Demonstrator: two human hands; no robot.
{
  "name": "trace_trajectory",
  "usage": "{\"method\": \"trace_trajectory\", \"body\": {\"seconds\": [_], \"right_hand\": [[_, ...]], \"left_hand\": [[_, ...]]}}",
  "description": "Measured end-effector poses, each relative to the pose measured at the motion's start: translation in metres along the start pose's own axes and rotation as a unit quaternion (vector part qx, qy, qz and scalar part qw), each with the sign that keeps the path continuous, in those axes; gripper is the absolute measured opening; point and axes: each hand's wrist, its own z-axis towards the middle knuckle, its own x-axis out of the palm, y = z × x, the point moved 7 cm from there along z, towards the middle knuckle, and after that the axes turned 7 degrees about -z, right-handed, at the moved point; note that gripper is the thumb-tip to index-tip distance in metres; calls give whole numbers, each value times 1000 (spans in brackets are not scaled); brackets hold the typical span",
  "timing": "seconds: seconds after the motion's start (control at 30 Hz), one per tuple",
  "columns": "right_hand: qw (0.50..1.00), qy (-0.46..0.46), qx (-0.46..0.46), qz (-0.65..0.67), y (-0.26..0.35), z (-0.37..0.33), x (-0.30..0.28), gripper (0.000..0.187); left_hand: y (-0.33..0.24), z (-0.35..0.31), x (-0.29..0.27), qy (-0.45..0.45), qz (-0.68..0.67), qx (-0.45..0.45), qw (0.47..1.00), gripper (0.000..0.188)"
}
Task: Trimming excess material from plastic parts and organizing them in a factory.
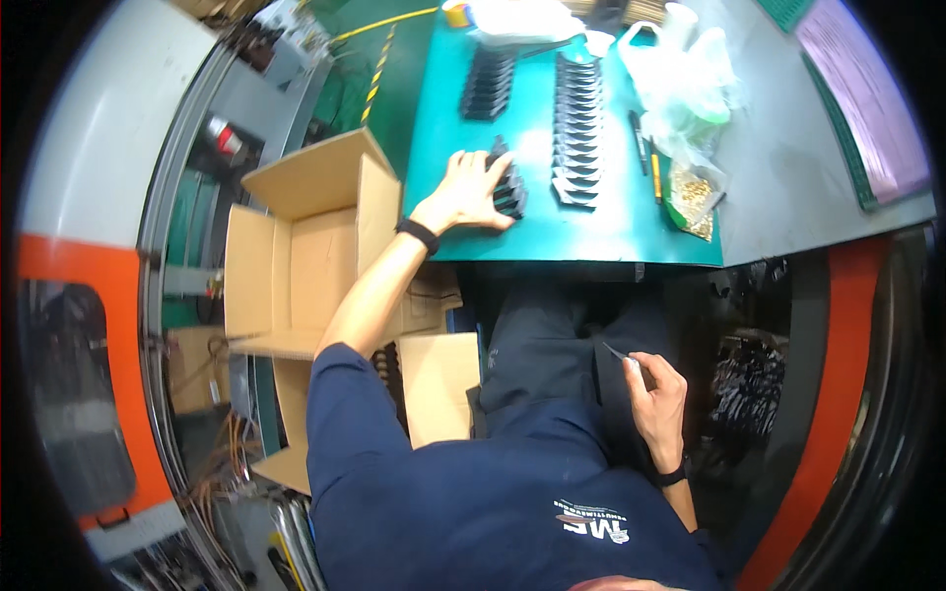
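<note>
On the green tabletop, my left hand [465,195] is curved around the left side of a short row of black plastic parts [508,187], thumb at the near end and fingers at the far end. Two more rows lie beyond it: a shorter stack of black parts [489,84] to the far left and a long row of black parts [577,128] to the right. Low over my lap, my right hand [658,402] pinches a thin, dark, pointed piece [615,351]; its kind is not clear, since the fingers cover the rest.
An open cardboard box [323,261] stands left of the table [631,231]. At the table's right lie a bag of small brass-coloured pieces [694,197], a black pen [639,138], an orange-handled tool [655,177] and clear plastic bags [690,79]. Orange-edged machine panels flank both sides.
</note>
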Motion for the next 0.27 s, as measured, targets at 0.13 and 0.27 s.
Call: {"method": "trace_trajectory", "body": {"seconds": [0.13, 0.27], "right_hand": [[1000, 13, -11, 3, -9, 1, 3, 18], [992, 84, 73, 51, -25, 4, 13, 20]], "left_hand": [[-29, -41, -69, -108, -268, -79, 954, 106], [-60, -163, -176, -255, -571, -38, 780, 95]]}}
